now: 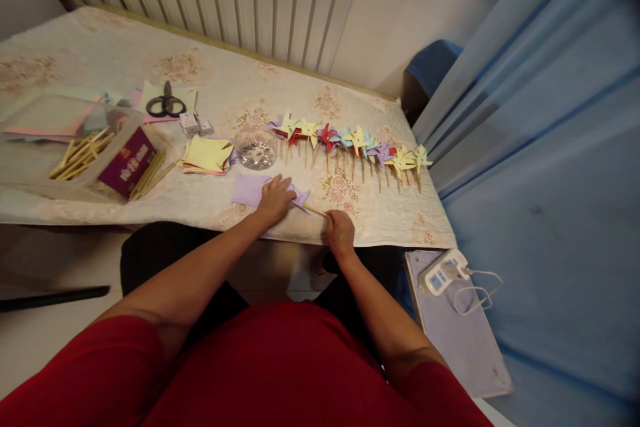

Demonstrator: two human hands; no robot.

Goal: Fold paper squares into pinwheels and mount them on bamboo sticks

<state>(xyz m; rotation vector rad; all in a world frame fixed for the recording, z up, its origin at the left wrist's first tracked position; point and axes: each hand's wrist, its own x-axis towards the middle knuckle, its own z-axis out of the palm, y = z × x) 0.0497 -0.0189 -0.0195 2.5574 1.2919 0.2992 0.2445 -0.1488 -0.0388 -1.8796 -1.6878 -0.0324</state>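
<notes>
By the right hand [341,233], a stick [315,210] is gripped. Over purple paper [245,190] the left hand [275,201] is laid; its grip cannot be told.

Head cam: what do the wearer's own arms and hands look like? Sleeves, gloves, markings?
Both arms come out of short, plain red sleeves of a red top, bare from there down. Left hand and right hand are ungloved. No watch, bracelet, cable or marking shows on either arm; rings would be too small to make out.
</notes>
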